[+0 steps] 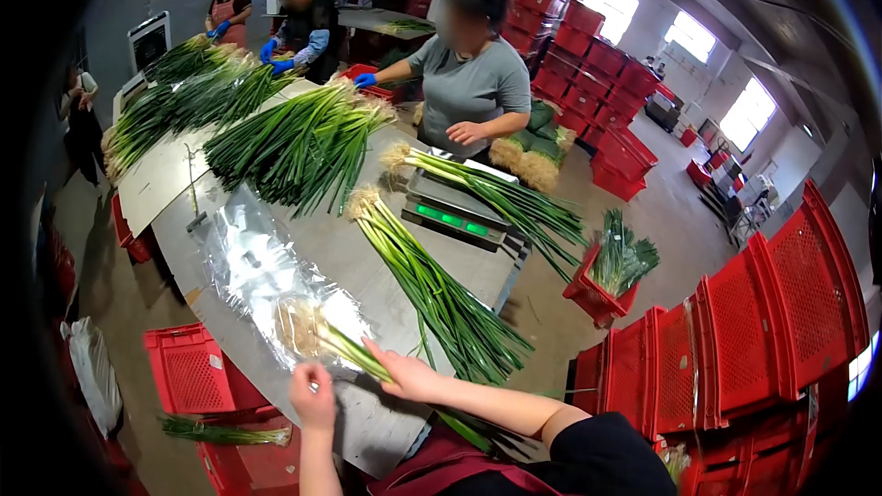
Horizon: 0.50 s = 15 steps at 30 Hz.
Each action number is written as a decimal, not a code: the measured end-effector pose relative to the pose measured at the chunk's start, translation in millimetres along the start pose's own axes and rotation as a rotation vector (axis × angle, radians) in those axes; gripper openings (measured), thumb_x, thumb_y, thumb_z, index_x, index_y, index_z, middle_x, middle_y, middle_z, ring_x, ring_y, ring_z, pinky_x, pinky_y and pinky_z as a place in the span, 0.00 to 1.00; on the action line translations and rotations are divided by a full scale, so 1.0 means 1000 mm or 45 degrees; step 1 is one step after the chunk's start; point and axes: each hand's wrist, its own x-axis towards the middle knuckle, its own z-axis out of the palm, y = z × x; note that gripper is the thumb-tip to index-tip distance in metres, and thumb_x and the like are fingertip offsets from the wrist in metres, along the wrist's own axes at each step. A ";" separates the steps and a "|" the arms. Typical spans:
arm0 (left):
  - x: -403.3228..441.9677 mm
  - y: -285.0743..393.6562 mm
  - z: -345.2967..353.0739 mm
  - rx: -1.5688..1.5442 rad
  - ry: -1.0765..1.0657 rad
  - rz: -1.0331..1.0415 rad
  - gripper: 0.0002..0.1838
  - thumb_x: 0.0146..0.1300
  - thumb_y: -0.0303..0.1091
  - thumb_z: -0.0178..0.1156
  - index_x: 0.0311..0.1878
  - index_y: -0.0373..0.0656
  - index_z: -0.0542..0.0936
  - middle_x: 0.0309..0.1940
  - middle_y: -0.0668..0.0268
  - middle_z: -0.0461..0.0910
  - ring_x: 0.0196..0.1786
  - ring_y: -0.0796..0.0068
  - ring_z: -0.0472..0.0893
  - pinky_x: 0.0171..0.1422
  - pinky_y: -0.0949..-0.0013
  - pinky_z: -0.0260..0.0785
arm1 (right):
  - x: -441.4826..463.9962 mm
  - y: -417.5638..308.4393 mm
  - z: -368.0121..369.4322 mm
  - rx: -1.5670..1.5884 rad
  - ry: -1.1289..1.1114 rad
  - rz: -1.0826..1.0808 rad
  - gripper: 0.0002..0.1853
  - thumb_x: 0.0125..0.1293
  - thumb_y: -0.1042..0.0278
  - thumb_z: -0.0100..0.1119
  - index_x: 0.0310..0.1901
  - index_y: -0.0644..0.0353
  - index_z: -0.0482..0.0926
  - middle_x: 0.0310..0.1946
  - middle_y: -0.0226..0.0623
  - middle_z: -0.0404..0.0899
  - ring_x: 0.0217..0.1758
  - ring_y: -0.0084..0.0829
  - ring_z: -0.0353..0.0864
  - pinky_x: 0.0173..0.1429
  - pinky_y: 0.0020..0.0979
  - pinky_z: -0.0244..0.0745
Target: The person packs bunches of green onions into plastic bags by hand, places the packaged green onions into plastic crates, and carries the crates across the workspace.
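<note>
In my right hand (409, 375) is a bunch of green onions (349, 346), gripped around the pale stalks. Its roots point away to the left and its leaves run back under my forearm. My left hand (313, 395) is closed beside the roots; a small pale bit shows at its fingers, too small to name. Clear plastic bags (253, 262) lie flat on the metal table (377, 427) just beyond the roots. Another bunch of green onions (436, 285) rests to the right, and one more bunch (487, 188) lies across a scale (455, 211) with lit green displays.
A large pile of green onions (294, 142) covers the table's far part. Across the table stands a person in a grey shirt (473, 83), with two more people behind. Stacked red crates (735, 331) rise on my right; a red crate (188, 372) sits at lower left.
</note>
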 end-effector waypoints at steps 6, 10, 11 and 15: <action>0.002 0.017 0.020 0.459 -0.593 0.541 0.02 0.53 0.26 0.52 0.27 0.42 0.73 0.18 0.63 0.72 0.22 0.65 0.74 0.25 0.67 0.66 | -0.014 0.005 0.039 -0.516 -0.279 0.068 0.40 0.51 0.65 0.53 0.65 0.43 0.46 0.38 0.52 0.69 0.31 0.49 0.76 0.33 0.43 0.72; -0.039 -0.001 0.013 0.303 -0.370 0.708 0.02 0.45 0.25 0.53 0.23 0.44 0.71 0.15 0.65 0.67 0.20 0.66 0.72 0.23 0.65 0.65 | 0.018 -0.026 -0.027 -0.146 -0.464 0.373 0.33 0.52 0.62 0.52 0.62 0.46 0.56 0.43 0.51 0.72 0.44 0.46 0.74 0.47 0.38 0.69; -0.032 -0.012 0.006 0.394 -0.283 0.579 0.02 0.46 0.25 0.54 0.24 0.44 0.72 0.15 0.66 0.68 0.21 0.66 0.72 0.24 0.66 0.65 | 0.020 -0.008 -0.031 -0.094 -0.596 0.352 0.37 0.51 0.61 0.55 0.64 0.47 0.52 0.46 0.52 0.71 0.47 0.46 0.73 0.50 0.35 0.68; -0.046 -0.005 0.038 0.244 -0.250 0.598 0.01 0.49 0.27 0.54 0.26 0.44 0.72 0.18 0.67 0.71 0.23 0.67 0.73 0.28 0.68 0.65 | 0.040 -0.010 -0.029 0.241 -0.267 0.227 0.34 0.50 0.66 0.58 0.59 0.64 0.57 0.47 0.50 0.71 0.47 0.38 0.73 0.51 0.33 0.67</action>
